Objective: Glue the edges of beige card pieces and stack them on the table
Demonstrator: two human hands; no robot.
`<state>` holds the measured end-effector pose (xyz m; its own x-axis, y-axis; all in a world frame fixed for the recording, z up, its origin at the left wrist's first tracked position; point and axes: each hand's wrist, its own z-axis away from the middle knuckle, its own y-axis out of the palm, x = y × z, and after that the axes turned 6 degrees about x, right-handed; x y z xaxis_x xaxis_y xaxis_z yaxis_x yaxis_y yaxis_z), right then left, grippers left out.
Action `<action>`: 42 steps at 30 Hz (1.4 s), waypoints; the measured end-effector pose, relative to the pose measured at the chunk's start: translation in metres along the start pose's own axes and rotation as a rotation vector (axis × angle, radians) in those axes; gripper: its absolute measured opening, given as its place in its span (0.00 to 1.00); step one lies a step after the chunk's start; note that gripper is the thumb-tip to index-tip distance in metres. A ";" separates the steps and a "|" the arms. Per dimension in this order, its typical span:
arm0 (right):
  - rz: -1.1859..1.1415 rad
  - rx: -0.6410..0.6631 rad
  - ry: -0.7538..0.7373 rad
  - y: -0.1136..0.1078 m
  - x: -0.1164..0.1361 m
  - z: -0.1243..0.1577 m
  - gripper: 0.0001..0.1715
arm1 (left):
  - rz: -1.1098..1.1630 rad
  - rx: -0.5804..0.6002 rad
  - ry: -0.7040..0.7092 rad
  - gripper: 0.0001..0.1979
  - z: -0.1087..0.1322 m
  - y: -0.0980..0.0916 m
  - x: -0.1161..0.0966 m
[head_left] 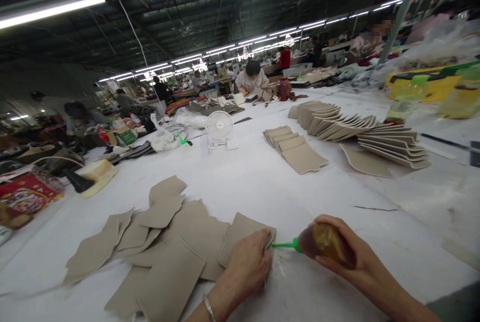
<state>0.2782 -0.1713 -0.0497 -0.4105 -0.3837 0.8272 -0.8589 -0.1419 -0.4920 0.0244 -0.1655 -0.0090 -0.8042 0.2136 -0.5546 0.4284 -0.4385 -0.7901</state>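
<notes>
My right hand (356,252) is wrapped round a squeeze bottle (324,243) of brownish liquid with a long green nozzle. The bottle is tipped on its side, and its nozzle tip meets the right edge of a grey-beige leather-like piece (240,232). Pressed on that piece, my left hand (251,259) grips it close to the same edge; the fingertips are partly hidden. To the left spreads a loose heap of similar cut pieces (165,277), overlapping one another on the white tabletop (300,292).
Fanned rows of pieces (330,122) lie at the back right, with a smaller stack (300,152) before them. A small white fan (219,127) stands mid-table. A cream glue container (97,177) and red box (30,192) sit left. A green-capped bottle (408,97) stands right. A co-worker (252,79) sits across.
</notes>
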 end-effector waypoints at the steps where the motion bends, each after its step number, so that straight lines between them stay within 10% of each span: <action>1: -0.019 0.024 0.013 0.000 -0.001 0.001 0.28 | 0.009 -0.002 0.007 0.22 -0.001 0.001 0.001; 42: -0.190 0.077 0.086 0.017 -0.004 0.028 0.30 | 0.054 -0.009 0.040 0.26 0.005 0.006 0.006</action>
<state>0.2740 -0.1978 -0.0684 -0.2708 -0.2650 0.9254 -0.8988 -0.2747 -0.3417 0.0198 -0.1714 -0.0155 -0.7625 0.2247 -0.6067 0.4747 -0.4429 -0.7606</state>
